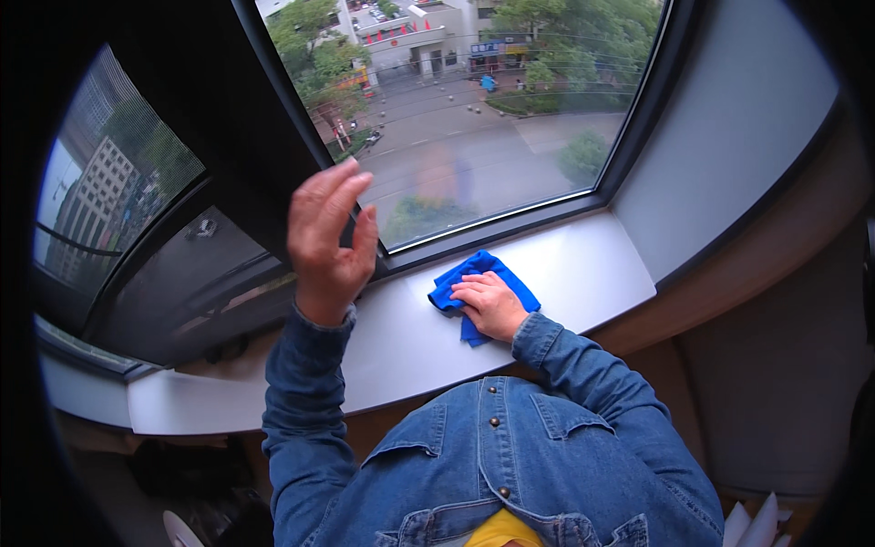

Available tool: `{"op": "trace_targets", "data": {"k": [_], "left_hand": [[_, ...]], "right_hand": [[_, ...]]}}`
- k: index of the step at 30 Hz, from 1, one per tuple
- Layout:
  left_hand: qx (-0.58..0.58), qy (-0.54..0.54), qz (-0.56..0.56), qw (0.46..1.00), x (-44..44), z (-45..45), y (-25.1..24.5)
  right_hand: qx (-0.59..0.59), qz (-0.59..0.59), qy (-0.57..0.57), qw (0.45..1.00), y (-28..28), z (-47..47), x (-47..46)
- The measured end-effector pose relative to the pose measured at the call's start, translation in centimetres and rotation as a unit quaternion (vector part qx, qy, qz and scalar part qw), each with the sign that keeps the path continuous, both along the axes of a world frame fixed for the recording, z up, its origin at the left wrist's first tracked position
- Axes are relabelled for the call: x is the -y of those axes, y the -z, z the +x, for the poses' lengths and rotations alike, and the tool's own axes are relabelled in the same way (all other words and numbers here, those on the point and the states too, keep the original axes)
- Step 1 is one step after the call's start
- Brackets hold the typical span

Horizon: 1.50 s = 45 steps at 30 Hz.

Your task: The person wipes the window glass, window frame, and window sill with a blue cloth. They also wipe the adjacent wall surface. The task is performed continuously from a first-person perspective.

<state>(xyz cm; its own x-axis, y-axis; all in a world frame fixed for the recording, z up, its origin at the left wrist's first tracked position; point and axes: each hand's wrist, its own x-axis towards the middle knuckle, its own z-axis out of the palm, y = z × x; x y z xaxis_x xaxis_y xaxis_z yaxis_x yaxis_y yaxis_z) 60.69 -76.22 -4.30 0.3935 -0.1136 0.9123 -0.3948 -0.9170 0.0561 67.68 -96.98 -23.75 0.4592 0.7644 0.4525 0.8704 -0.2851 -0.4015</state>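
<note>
A blue cloth, crumpled and folded, lies on the white windowsill. My right hand presses on it from above, with the fingers bent into the fabric. To the left, my left hand is raised in front of the dark window frame. It holds nothing; its fingers are slightly bent and the thumb stands apart. Whether it touches the frame or the glass, I cannot tell. Beyond the sill, the window pane shows a faint, blurred reflection.
A grey side wall borders the sill on the right. The dark window frame runs along its back edge. Further left is a screened window section. At the lower left, a white rounded object is partly cut off.
</note>
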Motion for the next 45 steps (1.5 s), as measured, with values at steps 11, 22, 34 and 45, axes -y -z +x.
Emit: {"op": "trace_targets", "data": {"k": [11, 22, 34, 45], "left_hand": [[0.212, -0.258, 0.128, 0.934, -2.3, 5.7, -5.8], [0.222, -0.336, 0.136, 0.905, -4.3, 8.2, -4.7], [0.225, -0.332, 0.133, 0.906, -4.6, 8.3, -3.8], [0.2, -0.258, 0.063, 0.943, -4.1, 8.2, -3.8]], "right_hand": [[-0.037, 0.065, 0.22, 0.973, 0.2, 11.2, 13.9], [-0.14, 0.584, 0.179, 0.779, -16.1, 16.7, 17.6], [0.473, 0.413, 0.241, 0.74, -25.7, 22.5, 4.1], [0.417, 0.279, 0.06, 0.863, -23.5, 11.7, -10.0]]}}
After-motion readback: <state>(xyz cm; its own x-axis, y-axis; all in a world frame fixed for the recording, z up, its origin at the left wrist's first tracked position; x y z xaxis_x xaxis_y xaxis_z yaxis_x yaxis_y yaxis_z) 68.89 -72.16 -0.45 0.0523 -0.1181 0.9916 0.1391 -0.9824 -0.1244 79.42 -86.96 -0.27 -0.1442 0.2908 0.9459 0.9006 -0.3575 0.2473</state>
